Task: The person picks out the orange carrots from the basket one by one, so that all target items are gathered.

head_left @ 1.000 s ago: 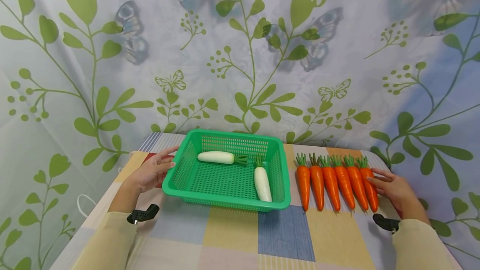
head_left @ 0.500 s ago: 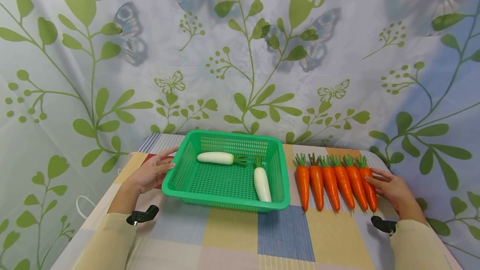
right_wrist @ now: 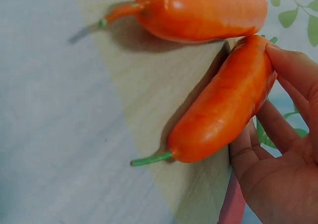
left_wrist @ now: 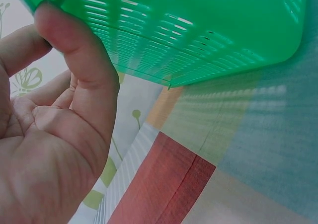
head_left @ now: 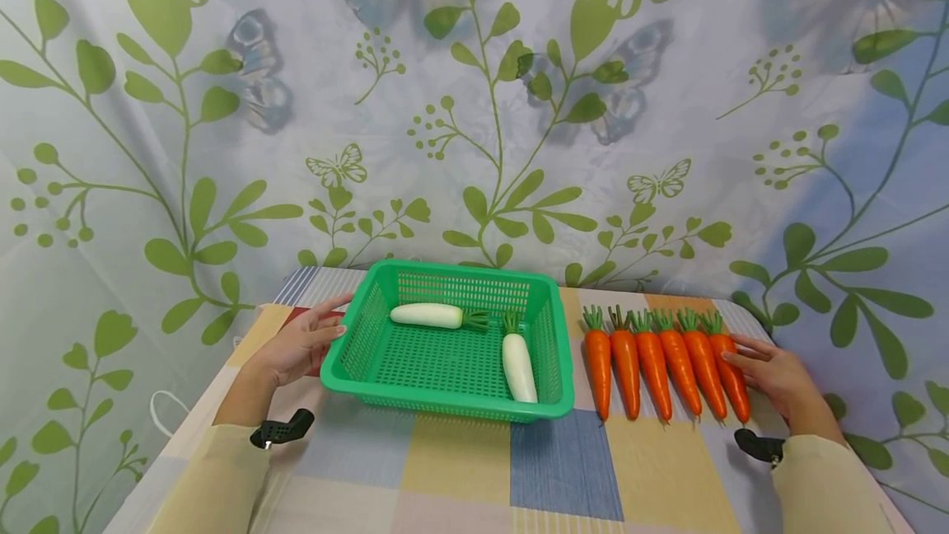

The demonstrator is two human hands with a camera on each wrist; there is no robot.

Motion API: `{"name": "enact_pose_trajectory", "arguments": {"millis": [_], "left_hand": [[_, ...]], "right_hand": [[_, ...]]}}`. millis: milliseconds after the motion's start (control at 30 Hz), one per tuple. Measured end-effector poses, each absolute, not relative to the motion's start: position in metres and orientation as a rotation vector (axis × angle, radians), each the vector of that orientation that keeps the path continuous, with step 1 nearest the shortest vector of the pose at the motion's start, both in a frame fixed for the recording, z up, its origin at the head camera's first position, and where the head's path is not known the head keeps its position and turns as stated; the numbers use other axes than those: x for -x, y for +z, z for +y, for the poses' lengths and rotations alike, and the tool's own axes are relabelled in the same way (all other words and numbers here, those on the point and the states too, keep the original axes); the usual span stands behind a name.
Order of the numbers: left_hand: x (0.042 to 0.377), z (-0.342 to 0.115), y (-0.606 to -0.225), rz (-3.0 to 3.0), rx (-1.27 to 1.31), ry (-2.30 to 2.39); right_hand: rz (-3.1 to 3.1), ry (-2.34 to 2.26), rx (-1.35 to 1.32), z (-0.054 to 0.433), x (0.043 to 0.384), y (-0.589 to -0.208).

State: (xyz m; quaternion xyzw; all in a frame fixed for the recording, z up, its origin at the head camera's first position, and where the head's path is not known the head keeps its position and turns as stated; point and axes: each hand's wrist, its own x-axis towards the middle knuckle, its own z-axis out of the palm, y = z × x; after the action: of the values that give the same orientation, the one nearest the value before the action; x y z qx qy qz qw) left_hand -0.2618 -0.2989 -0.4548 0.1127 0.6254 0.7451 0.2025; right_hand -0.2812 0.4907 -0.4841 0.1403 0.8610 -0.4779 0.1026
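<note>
A green plastic basket (head_left: 448,410) with slotted walls stands on the table and holds two white radishes. One radish (head_left: 426,315) lies sideways at the back left, and the other radish (head_left: 519,369) points toward the front on the right. Beside the basket's left wall is my left hand (head_left: 300,344); its thumb touches the rim, as the left wrist view also shows. To the right lies a row of several orange carrots (head_left: 652,373) with green tops. The fingers of my right hand (head_left: 774,373) touch the outermost carrot (right_wrist: 218,110), thumb near its upper end.
A checked patchwork cloth (head_left: 460,468) covers the table. Close behind hangs a curtain (head_left: 460,105) printed with leaves and butterflies. On the left, a white cable (head_left: 159,414) loops by the table edge.
</note>
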Motion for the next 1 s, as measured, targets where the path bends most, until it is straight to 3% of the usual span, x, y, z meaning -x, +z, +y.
{"name": "enact_pose_trajectory", "arguments": {"millis": [1000], "left_hand": [[0.2610, -0.2979, -0.4529, 1.782, -0.290, 2.068]], "right_hand": [[2.595, -1.371, -0.361, 0.4915, 0.2803, -0.4869]]}}
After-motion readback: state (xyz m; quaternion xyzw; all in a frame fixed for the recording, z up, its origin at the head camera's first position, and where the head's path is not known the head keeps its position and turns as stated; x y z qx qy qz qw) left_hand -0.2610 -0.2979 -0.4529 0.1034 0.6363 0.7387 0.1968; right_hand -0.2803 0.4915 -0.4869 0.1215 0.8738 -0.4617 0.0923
